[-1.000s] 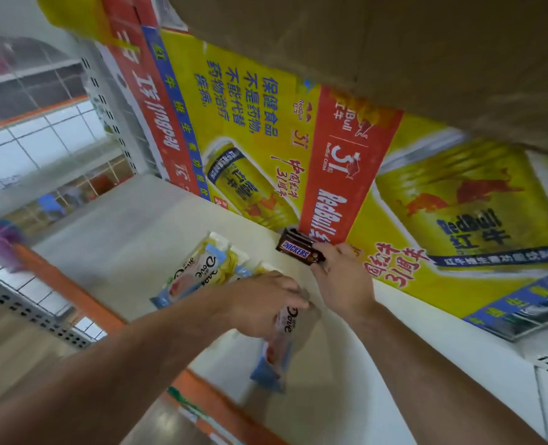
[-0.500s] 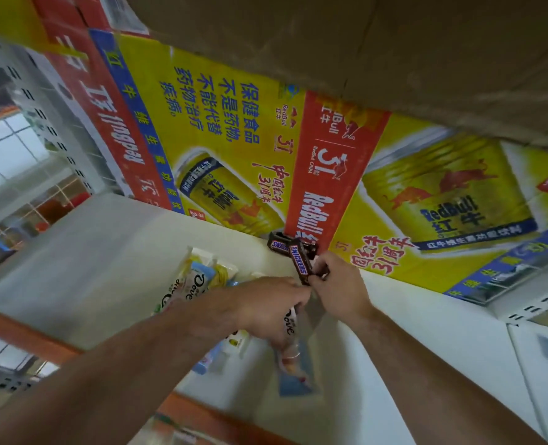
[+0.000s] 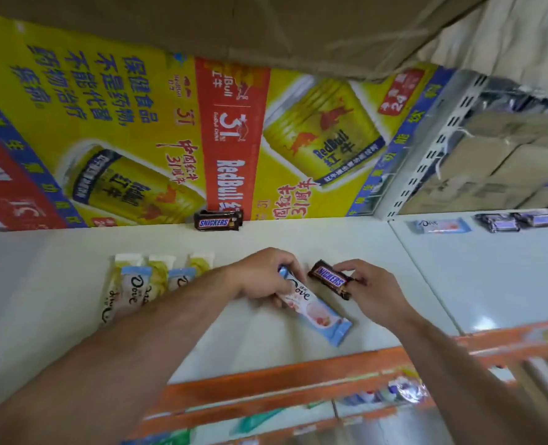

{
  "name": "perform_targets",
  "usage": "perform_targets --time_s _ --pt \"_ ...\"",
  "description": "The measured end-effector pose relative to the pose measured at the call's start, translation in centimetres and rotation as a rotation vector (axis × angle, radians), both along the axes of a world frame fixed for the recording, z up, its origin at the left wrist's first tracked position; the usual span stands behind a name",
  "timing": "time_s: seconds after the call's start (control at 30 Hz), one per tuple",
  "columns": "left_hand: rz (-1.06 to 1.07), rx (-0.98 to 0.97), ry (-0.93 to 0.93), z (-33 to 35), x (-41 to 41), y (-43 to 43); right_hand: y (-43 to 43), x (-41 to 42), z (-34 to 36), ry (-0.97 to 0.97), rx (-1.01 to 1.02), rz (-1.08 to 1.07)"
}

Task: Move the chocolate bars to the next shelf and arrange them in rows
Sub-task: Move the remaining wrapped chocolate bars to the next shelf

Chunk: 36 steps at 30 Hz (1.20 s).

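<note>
My left hand (image 3: 263, 274) grips the upper end of a pale blue Dove bar (image 3: 317, 311) that lies slanted on the white shelf (image 3: 57, 271). Just to its right, my right hand (image 3: 372, 287) pinches a brown Snickers bar (image 3: 328, 277) held a little above the shelf. Another Snickers bar (image 3: 217, 220) lies at the back of the shelf against the yellow Red Bull poster. Three yellow and blue Dove bars (image 3: 144, 281) lie side by side in a row at the left, partly hidden by my left forearm.
The neighbouring shelf (image 3: 478, 284) on the right carries a Dove bar (image 3: 439, 225) and dark bars (image 3: 516, 221) along its back. An orange rail (image 3: 266, 383) edges the shelf front. Cardboard boxes (image 3: 497, 168) stand behind the perforated upright at right. A brown board hangs overhead.
One Snickers bar now lies at the back by the poster. My right hand has drawn back toward me with the other. My left hand has turned a Dove bar slantwise.
</note>
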<state>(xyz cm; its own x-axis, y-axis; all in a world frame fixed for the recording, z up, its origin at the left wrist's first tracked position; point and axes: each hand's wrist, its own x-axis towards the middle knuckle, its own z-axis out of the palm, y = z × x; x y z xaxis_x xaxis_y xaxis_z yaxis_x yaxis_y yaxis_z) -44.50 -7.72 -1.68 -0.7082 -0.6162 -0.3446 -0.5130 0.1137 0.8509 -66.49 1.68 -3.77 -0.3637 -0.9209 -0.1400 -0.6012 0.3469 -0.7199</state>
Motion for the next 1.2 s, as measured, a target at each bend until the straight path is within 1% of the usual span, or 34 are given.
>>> perform_targets --time_s 0.17,0.3,0.4,0.6,0.7,0.8,0.93,1.1,1.2 --pt "0.014 0.037 0.067 0.4 -4.5 2.3 5.4 -4.4 0.7 -0.008 -0.069 -0.147" --pt "0.076 0.053 0.11 0.8 -8.9 4.5 9.5 -8.4 1.5 0.017 -0.125 -0.225" --pt "0.155 0.066 0.145 1.0 -12.7 6.5 12.6 -12.4 1.6 0.005 -0.19 -0.236" --pt "0.326 0.085 0.207 1.7 -20.7 11.1 17.9 -21.9 2.0 -0.09 -0.296 -0.197" --pt "0.387 0.101 0.232 1.9 -24.2 12.7 19.7 -25.3 3.3 -0.162 -0.326 -0.19" --pt "0.391 0.138 0.237 2.0 -27.1 13.8 21.1 -28.2 3.8 -0.235 -0.323 -0.198" --pt "0.357 0.138 0.208 2.0 -30.6 13.9 21.6 -31.8 4.1 -0.254 -0.319 -0.23" --pt "0.327 0.177 0.194 1.9 -35.2 11.7 20.5 -35.8 3.6 -0.319 -0.31 -0.281" --pt "0.303 0.189 0.208 1.6 -38.4 9.6 19.0 -38.5 3.2 -0.315 -0.28 -0.288"
